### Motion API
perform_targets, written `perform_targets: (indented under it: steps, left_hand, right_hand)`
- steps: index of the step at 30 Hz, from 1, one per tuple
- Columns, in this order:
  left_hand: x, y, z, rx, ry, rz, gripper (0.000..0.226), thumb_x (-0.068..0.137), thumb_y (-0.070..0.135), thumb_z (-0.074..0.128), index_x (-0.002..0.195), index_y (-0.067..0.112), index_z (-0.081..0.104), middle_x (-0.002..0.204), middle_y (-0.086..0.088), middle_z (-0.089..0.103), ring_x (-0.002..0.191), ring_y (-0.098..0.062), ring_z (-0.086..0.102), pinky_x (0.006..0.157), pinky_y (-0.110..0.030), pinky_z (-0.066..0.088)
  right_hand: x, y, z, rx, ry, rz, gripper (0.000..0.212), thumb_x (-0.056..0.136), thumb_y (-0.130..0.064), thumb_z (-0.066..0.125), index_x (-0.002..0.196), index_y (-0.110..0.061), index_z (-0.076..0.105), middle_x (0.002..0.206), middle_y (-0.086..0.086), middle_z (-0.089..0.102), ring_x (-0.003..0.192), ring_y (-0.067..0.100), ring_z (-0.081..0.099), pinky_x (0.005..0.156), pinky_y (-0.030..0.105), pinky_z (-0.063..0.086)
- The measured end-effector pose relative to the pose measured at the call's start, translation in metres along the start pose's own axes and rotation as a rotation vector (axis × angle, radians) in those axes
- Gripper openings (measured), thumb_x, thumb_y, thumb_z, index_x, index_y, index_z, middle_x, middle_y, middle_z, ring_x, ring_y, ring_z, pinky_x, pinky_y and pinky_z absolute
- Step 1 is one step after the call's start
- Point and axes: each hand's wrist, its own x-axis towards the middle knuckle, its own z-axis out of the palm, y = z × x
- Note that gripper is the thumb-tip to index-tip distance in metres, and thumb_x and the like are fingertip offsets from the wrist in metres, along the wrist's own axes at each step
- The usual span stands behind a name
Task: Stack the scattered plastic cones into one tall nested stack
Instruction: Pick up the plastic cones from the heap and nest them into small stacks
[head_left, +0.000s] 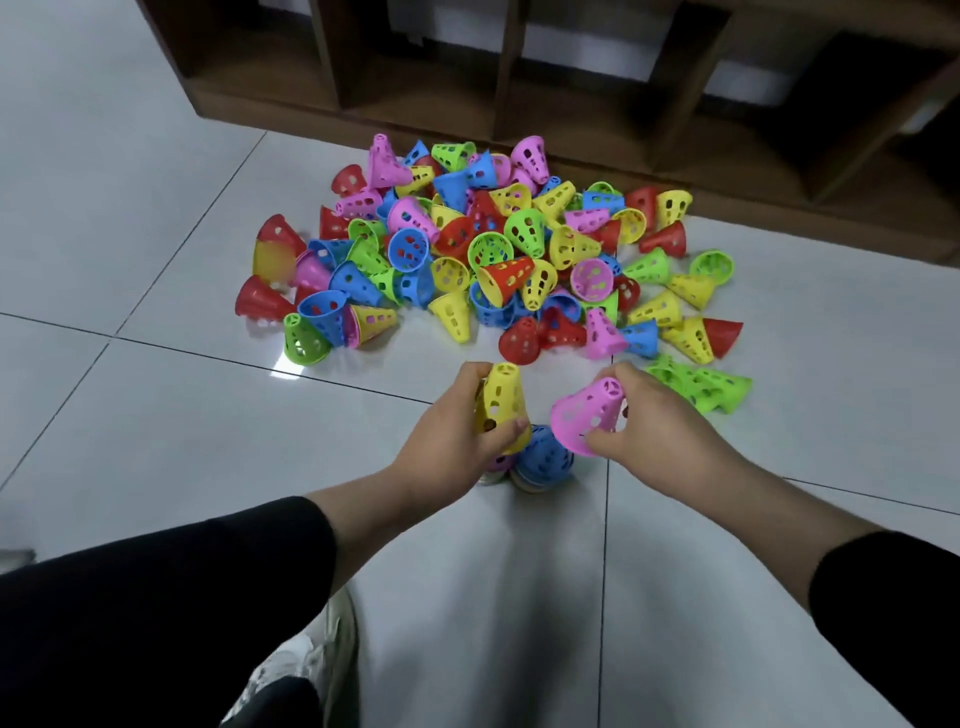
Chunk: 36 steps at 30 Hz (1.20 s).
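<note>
Two cones (yellow (500, 405), pink (587, 413)) in hands

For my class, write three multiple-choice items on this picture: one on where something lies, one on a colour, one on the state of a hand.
1. The green nested cones lie:
A. right of the right hand
B. on the shelf
C. left of the left hand

2. The cone in the right hand is:
A. red
B. pink
C. blue

3. The left hand is:
A. flat on the floor
B. empty
C. gripping a yellow cone

Answers:
1 A, they lie on the tiles there.
2 B, the pink cone is pinched.
3 C, fingers wrap the yellow cone.
</note>
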Motion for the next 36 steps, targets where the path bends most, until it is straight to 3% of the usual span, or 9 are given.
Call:
perform_targets:
  steps: [3, 6, 8, 14, 17, 20, 25, 29, 36]
  left_hand:
    - [-0.011, -0.010, 0.008, 0.164, -0.035, 0.036, 0.045, 0.087, 0.037, 0.069, 0.121, 0.032, 0.040, 0.099, 0.008, 0.062, 0.085, -0.013, 0.060, 0.073, -0.033, 0.046]
    - [-0.016, -0.023, 0.005, 0.309, -0.084, 0.062, 0.062, 0.084, 0.037, 0.075, 0.135, 0.027, 0.040, 0.122, 0.005, 0.059, 0.104, -0.017, 0.057, 0.080, -0.024, 0.039]
    - [-0.013, -0.029, -0.001, 0.336, -0.070, 0.044, 0.057, 0.086, 0.039, 0.072, 0.135, 0.027, 0.044, 0.125, 0.005, 0.060, 0.109, -0.019, 0.057, 0.081, -0.025, 0.039]
    - [0.018, -0.043, -0.003, 0.471, -0.146, -0.033, 0.046, 0.083, 0.048, 0.067, 0.122, 0.028, 0.052, 0.120, 0.003, 0.063, 0.106, -0.026, 0.060, 0.084, -0.035, 0.048]
    - [0.029, -0.051, -0.008, 0.433, -0.265, -0.131, 0.075, 0.081, 0.067, 0.062, 0.142, 0.027, 0.043, 0.142, 0.001, 0.052, 0.128, -0.024, 0.051, 0.102, -0.041, 0.044]
    - [0.031, -0.063, -0.035, 0.367, -0.065, -0.115, 0.070, 0.086, 0.072, 0.049, 0.141, 0.029, 0.044, 0.139, 0.003, 0.056, 0.125, -0.017, 0.053, 0.100, -0.037, 0.046]
    - [0.054, -0.126, -0.120, 0.451, 0.408, -0.173, 0.045, 0.092, 0.041, 0.061, 0.130, 0.021, 0.050, 0.123, -0.005, 0.057, 0.110, -0.027, 0.057, 0.087, -0.039, 0.049]
    - [0.081, -0.168, -0.169, 0.485, 0.481, -0.279, 0.054, 0.085, 0.034, 0.069, 0.132, 0.019, 0.047, 0.122, -0.012, 0.055, 0.108, -0.033, 0.056, 0.086, -0.043, 0.051]
    - [0.125, -0.203, -0.192, 0.505, 0.367, -0.305, 0.059, 0.083, 0.039, 0.072, 0.133, 0.019, 0.050, 0.127, -0.007, 0.054, 0.110, -0.030, 0.058, 0.084, -0.040, 0.050]
  right_hand:
    - [-0.001, 0.001, 0.017, 0.017, -0.061, 0.005, 0.049, 0.074, -0.033, 0.077, 0.115, -0.025, 0.051, 0.105, 0.001, 0.060, 0.086, 0.017, 0.054, 0.066, 0.028, 0.039]
    - [0.001, -0.002, 0.035, -0.027, -0.190, -0.009, 0.078, 0.067, -0.054, 0.080, 0.133, -0.030, 0.047, 0.126, -0.001, 0.056, 0.114, 0.019, 0.052, 0.095, 0.038, 0.046]
    - [0.005, -0.006, 0.039, -0.015, -0.206, -0.010, 0.085, 0.069, -0.060, 0.077, 0.142, -0.030, 0.043, 0.134, -0.001, 0.052, 0.124, 0.019, 0.048, 0.102, 0.039, 0.043]
    - [0.022, -0.010, 0.045, 0.043, -0.172, -0.021, 0.049, 0.090, -0.049, 0.063, 0.133, -0.028, 0.053, 0.127, -0.006, 0.056, 0.110, 0.011, 0.055, 0.091, 0.029, 0.044]
    - [0.037, -0.022, 0.042, 0.083, -0.069, -0.029, 0.036, 0.093, -0.044, 0.060, 0.125, -0.027, 0.059, 0.120, -0.009, 0.057, 0.106, 0.010, 0.057, 0.086, 0.029, 0.044]
    - [0.064, -0.043, 0.041, 0.062, -0.053, -0.087, 0.032, 0.093, -0.041, 0.062, 0.122, -0.028, 0.060, 0.120, -0.008, 0.058, 0.104, 0.011, 0.056, 0.086, 0.031, 0.045]
    - [0.120, -0.102, 0.059, -0.079, -0.140, -0.262, 0.041, 0.094, -0.039, 0.062, 0.132, -0.026, 0.054, 0.134, -0.005, 0.052, 0.117, 0.016, 0.054, 0.094, 0.031, 0.044]
    - [0.170, -0.147, 0.091, -0.172, -0.214, -0.337, 0.058, 0.094, -0.038, 0.062, 0.146, -0.025, 0.041, 0.150, -0.001, 0.042, 0.133, 0.021, 0.045, 0.103, 0.033, 0.039]
    - [0.239, -0.179, 0.153, -0.248, -0.304, -0.361, 0.075, 0.094, -0.027, 0.064, 0.155, -0.023, 0.021, 0.160, 0.001, 0.029, 0.141, 0.026, 0.035, 0.109, 0.038, 0.037]
